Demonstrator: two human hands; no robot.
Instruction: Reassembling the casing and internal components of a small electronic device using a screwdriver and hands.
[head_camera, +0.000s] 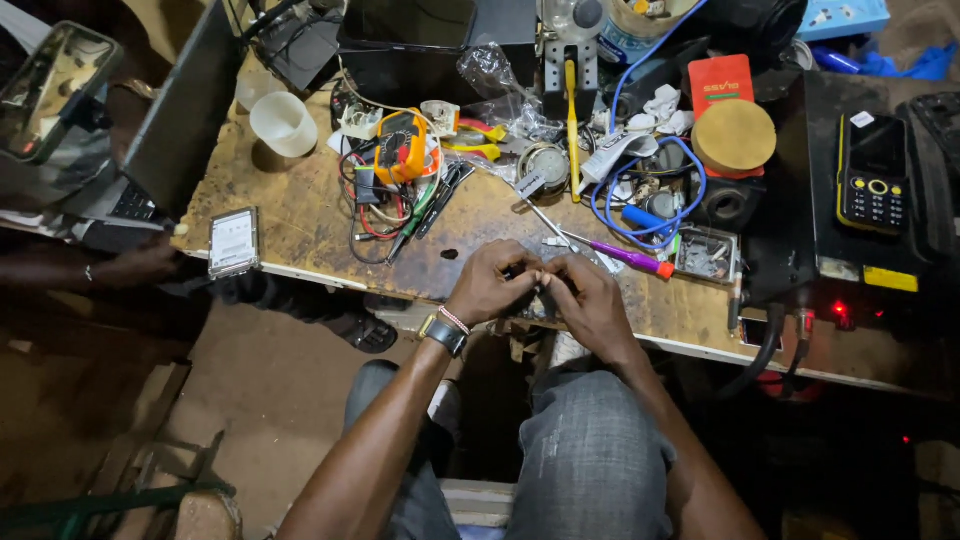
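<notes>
Dark small part (537, 283), axis hidden, pinched between left hand (492, 284) and right hand (588, 298).

white cup (284, 122), orange multimeter (402, 146), purple screwdriver (625, 256), blue cable (655, 215), black-and-yellow phone (873, 172) on worn workbench (290, 215)

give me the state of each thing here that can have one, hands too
left hand: fingers pinched on a small part, too hidden to identify
right hand: fingers pinched on the same small part
white cup: upright, looks empty
keypad phone: lying face up, screen dark
purple screwdriver: lying flat on the bench
red light: lit
</notes>
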